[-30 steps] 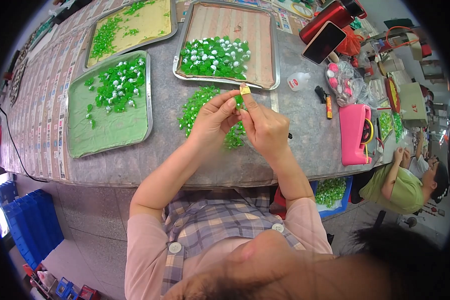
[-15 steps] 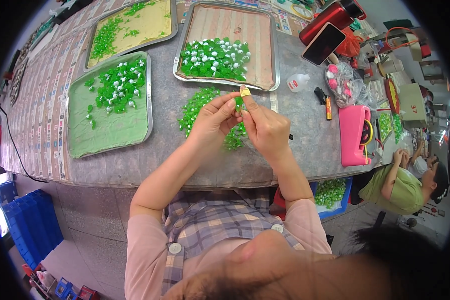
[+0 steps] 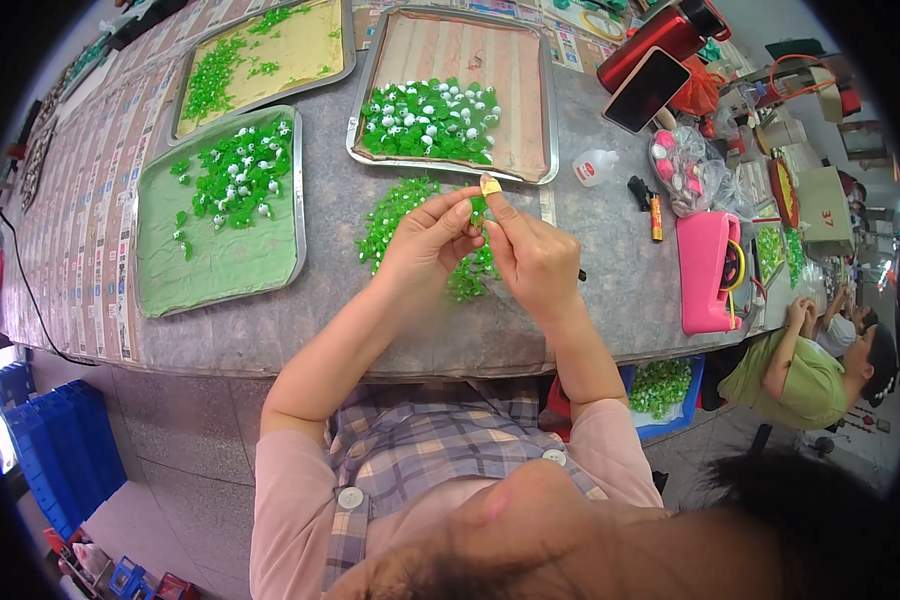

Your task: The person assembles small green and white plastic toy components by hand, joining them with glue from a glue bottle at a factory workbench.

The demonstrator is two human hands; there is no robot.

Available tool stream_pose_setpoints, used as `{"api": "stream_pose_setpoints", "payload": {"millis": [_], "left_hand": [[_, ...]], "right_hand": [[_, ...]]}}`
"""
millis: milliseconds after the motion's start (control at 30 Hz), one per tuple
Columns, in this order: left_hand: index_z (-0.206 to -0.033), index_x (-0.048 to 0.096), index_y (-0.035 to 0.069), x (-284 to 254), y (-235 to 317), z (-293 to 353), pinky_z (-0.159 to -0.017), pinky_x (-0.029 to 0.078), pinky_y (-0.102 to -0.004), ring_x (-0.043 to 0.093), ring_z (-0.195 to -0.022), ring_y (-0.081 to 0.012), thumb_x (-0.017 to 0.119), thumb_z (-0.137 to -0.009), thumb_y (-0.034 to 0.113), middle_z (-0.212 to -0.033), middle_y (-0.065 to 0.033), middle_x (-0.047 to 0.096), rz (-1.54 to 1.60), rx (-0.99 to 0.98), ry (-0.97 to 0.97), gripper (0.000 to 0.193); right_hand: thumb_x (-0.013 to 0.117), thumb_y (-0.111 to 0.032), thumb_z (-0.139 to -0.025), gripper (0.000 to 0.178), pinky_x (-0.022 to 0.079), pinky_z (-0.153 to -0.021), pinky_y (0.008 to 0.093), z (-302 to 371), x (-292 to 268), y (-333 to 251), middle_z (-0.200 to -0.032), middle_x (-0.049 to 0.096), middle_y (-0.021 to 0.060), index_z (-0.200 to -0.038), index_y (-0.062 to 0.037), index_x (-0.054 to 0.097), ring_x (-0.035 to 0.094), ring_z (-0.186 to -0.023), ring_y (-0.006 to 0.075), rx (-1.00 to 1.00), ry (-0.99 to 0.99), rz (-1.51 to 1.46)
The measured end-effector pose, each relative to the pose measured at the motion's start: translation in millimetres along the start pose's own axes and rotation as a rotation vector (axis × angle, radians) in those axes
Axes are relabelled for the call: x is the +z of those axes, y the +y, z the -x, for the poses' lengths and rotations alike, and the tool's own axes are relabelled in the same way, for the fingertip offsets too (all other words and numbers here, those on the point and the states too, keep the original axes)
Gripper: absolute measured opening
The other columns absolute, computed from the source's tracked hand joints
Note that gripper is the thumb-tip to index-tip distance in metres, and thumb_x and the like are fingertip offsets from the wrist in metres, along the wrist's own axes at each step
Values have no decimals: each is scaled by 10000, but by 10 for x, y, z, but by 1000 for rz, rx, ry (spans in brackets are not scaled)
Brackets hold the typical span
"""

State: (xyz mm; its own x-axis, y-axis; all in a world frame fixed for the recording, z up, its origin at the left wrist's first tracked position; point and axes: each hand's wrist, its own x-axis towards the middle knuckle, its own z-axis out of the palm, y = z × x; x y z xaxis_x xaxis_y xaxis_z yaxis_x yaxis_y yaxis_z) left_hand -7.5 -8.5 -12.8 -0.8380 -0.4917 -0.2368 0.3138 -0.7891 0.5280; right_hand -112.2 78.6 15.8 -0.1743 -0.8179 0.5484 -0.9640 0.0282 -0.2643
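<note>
Though small, green piece point(image 3: 478, 209) between hands point(image 3: 428, 240) point(image 3: 536, 255)

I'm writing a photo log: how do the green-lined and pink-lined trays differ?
The green-lined tray has a wrinkled green lining; the pink-lined tray has a striped one. In the green-lined tray, pieces gather mostly toward the upper right; in the pink-lined tray, lower left. Both trays hold green-and-white pieces.

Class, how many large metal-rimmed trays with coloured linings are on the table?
3 in view: a yellow-lined tray at the far left, a green-lined tray nearer on the left, and a pink-lined tray at the far middle. The clutter at right may hide others.
</note>
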Motion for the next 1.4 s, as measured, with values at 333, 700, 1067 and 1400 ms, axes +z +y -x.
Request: {"api": "stream_pose_setpoints", "payload": {"millis": [333, 700, 1067, 1400], "left_hand": [[-1050, 445, 7, 13, 62, 45, -610, 438, -172, 454, -669, -64, 490, -803, 152, -742, -9, 452, 144, -157, -103, 290], [-1059, 385, 6, 1, 67, 43, -607, 442, -186, 438, -675, -77, 502, -793, 143, -757, -18, 412, 305, -245, -175, 321], [-1062, 423, -10, -22, 63, 45, -622, 431, -192, 457, -682, -86, 519, -781, 151, -754, -24, 453, 350, -291, -225, 338], [-1050, 429, -18, -4, 58, 33, -617, 432, -199, 461, -683, -92, 505, -788, 138, -742, -29, 458, 330, -268, -186, 314]], "right_hand": [[423, -134, -807, 274, 404, -571, 344, 217, -565, 878, -778, 547, 168, -1054, -18, 449, 536, -672, 295, 520, 310, 112], [424, -100, -799, 202, 421, -647, 353, 879, -588, 1657, -847, 552, 189, -966, 8, 465, 542, -756, 331, 723, 341, 106], [469, -49, -744, 250, 407, -663, 383, 1031, -548, 1797, -815, 547, 173, -991, -12, 492, 525, -782, 333, 659, 273, 322], [520, -61, -704, 253, 388, -700, 356, 1262, -703, 1940, -795, 515, 154, -953, -22, 547, 490, -792, 301, 734, 327, 391]]}}
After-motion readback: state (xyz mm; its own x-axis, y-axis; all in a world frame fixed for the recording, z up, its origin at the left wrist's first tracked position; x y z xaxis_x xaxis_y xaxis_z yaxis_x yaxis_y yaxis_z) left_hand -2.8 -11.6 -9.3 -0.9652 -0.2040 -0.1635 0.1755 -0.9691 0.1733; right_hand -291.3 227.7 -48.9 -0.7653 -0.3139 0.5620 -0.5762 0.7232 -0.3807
